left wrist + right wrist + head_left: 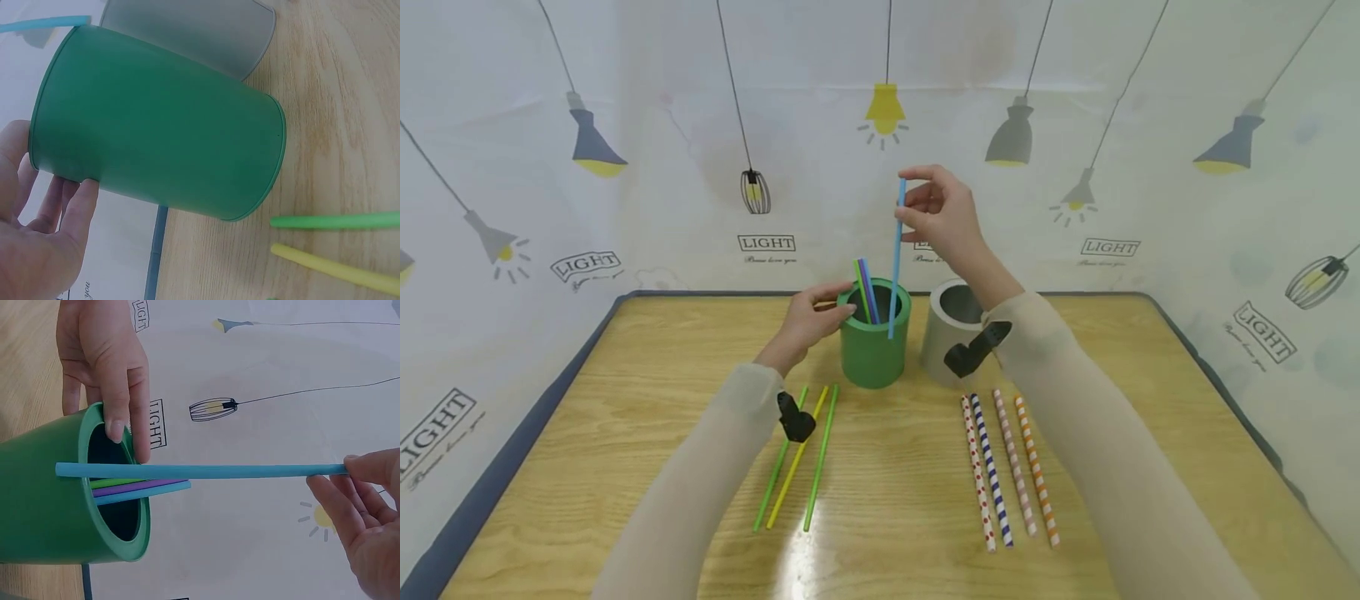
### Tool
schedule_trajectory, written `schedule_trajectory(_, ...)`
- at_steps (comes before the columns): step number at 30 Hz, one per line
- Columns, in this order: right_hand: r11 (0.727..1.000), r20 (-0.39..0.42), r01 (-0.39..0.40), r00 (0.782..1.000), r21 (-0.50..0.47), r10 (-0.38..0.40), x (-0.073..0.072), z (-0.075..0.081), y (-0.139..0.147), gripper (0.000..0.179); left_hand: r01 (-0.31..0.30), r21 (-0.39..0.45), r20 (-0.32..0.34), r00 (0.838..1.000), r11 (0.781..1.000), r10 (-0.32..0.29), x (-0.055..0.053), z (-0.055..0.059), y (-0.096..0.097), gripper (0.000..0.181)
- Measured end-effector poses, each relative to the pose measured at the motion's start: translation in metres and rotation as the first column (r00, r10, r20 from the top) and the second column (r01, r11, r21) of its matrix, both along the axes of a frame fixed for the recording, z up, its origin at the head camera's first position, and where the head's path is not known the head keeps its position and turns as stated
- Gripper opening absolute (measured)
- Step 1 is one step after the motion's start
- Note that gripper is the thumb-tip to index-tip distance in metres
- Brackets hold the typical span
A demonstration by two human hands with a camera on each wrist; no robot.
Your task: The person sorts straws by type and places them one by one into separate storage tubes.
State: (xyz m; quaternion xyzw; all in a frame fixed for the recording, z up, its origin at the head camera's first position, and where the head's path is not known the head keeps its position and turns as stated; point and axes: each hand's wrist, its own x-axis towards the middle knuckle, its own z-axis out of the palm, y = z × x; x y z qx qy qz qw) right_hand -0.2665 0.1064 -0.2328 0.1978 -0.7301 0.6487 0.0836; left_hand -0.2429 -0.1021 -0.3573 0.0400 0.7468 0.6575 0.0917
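My right hand (946,212) pinches a light blue straw (206,470) near its upper end, holding it almost upright. The straw's lower end shows in front of the green cup's rim and outer wall, outside the opening. Inside the green cup (872,358) lean a green straw (861,292), a purple straw (134,487) and another blue straw (870,287). With fairly straight fingers, my left hand (808,321) touches the green cup at the left side of its rim; in the left wrist view its fingertips (87,190) lie against the wall.
A grey cup (936,342) stands right of the green one, partly hidden by my right forearm. Two green straws (822,458) and a yellow straw (786,483) lie at front left. Several patterned straws, among them an orange-striped straw (1037,471), lie at front right. A lamp-printed cloth (820,125) surrounds the table.
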Motion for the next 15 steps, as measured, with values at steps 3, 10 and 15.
schedule_trajectory(3, 0.999, 0.016, 0.013, 1.0, -0.043, -0.012, -0.003, 0.003, -0.003, 0.039, 0.002, 0.005, -0.002, 1.0, 1.0, -0.002, 0.0, 0.0, 0.0, 0.042)
schedule_trajectory(10, 0.994, 0.04, 0.042, 0.998, -0.103, -0.038, -0.009, 0.004, -0.006, 0.039, 0.007, -0.014, -0.039, 0.999, 1.0, -0.007, 0.002, 0.001, -0.001, 0.042)
schedule_trajectory(15, 0.988, 0.074, 0.064, 0.996, -0.14, -0.055, -0.014, -0.001, -0.005, 0.039, 0.005, -0.006, -0.028, 1.0, 1.0, -0.005, 0.003, 0.003, 0.0, 0.042)
